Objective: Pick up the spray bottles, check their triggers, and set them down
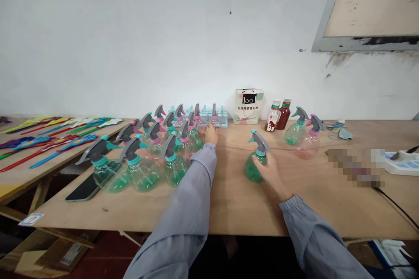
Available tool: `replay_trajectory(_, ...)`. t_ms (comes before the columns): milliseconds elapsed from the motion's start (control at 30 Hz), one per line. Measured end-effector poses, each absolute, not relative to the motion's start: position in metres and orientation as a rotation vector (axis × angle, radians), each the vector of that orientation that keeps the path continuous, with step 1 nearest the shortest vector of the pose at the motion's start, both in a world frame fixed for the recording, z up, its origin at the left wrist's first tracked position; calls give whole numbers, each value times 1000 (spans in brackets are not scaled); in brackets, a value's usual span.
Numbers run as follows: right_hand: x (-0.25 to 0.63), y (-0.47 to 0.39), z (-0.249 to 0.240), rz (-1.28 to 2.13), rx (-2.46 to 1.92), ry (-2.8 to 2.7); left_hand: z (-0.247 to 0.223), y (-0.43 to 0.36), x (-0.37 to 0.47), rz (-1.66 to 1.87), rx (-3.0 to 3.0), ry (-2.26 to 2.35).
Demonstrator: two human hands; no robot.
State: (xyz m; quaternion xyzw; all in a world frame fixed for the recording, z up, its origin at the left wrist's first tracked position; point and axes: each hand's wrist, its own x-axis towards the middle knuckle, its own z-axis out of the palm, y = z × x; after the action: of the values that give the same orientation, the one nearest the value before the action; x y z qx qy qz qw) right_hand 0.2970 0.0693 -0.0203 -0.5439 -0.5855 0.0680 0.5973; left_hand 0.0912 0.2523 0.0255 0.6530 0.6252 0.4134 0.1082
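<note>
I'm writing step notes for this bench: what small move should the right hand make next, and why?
Probably the right hand should slide the green spray bottle left, toward the grouped spray bottles. It grasps that bottle, which stands apart, while most of the others stand together on the left. The left hand is farther back, by a pink-collared bottle.

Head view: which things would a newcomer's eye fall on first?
Probably the crowd of pink- and turquoise-trimmed spray bottles in the left half of the table. Then one green bottle, apart from them, in the grip of the right hand. The colourful strips on the side table at far left also stand out.
</note>
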Motion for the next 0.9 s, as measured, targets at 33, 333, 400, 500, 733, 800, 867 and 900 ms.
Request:
replay_trajectory(33, 297, 69, -21, 155, -1261, -1357, 26, 255, 92, 1221, 1918, 1834)
replay_trajectory(333, 291, 66, -16, 191, -1257, -1375, 28, 225, 100, 1469, 1885, 1642)
replay_trajectory(400, 286, 67, -15, 222, -1277, -1356, 25, 198, 103, 1549, 1900, 1349)
replay_trajectory(500, 271, 68, -11, 249, -1288, -1357, 21, 148, 108, 1480, 2024, 867)
replay_trajectory(733, 261, 46, 19, 489, -938, -2080, 36, 73, 105, 1429, 1912, 963)
replay_trajectory(800, 292, 44, 28, 458, -1032, -1936, 40, 67, 97, 1433, 1872, 999)
replay_trajectory(867, 340, 49, 33, 199, -1180, -1494, 43, 61, 89, 1430, 1849, 980)
replay_trajectory(900, 367, 53, 34, 30, -1216, -1219, 44, 58, 85, 1438, 1839, 961)
